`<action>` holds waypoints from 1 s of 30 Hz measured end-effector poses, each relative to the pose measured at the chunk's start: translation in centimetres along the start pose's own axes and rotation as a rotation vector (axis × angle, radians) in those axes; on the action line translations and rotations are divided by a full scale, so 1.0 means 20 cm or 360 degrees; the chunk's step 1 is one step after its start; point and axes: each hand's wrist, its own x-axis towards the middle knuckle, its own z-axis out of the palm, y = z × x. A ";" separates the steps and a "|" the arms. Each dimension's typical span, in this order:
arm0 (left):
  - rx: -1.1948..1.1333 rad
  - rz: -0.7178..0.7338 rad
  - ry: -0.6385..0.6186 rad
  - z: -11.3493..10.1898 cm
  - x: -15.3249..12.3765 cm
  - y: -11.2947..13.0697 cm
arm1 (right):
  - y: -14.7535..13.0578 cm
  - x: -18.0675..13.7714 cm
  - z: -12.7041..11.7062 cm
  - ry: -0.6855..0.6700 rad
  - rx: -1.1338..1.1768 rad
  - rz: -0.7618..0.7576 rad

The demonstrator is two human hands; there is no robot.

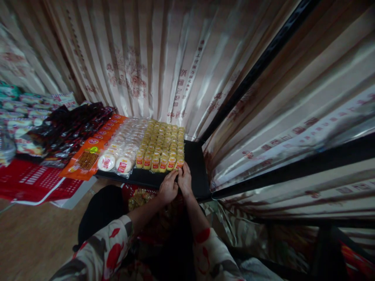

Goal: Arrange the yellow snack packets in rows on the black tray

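Observation:
On a black table (197, 168) stand tight rows of small yellow packaged snacks (162, 142) in clear wrapping, with red and white labels facing me. At the front right corner of these rows, my left hand (169, 188) and my right hand (184, 179) meet, almost touching each other. Their closed fingers press around the bottom of the end snack pack (179, 164); the fingertips are partly hidden. Just left of the yellow rows lie round white packaged snacks (124, 166) in clear wrappers. Below the table edge, in front of me, sits a red basket (125, 193) holding more yellow packs (142, 198).
Orange snack bags (88, 156) and dark shiny packets (76, 125) line the table to the left, beside white packs (22, 125). A red bag (32, 181) hangs at the front edge. Behind hangs a pleated curtain (140, 50); dark bars (249, 74) cross it at right.

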 end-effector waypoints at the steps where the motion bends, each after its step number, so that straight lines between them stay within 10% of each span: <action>1: 0.0008 -0.0015 0.0001 -0.01 -0.01 0.01 | 0.00 0.00 0.00 0.0002 -0.0004 0.0003; 20: -0.0130 0.0012 0.0113 -0.14 -0.20 0.04 | -0.13 -0.05 -0.05 0.0024 0.0209 0.0171; 26: -0.0115 -0.0094 -0.0066 -0.16 -0.41 -0.08 | -0.21 -0.29 -0.12 0.0324 0.0624 0.0203; 30: -0.0015 -0.0495 -0.0290 -0.14 -0.52 -0.24 | -0.14 -0.54 -0.07 -0.0075 0.0488 0.0229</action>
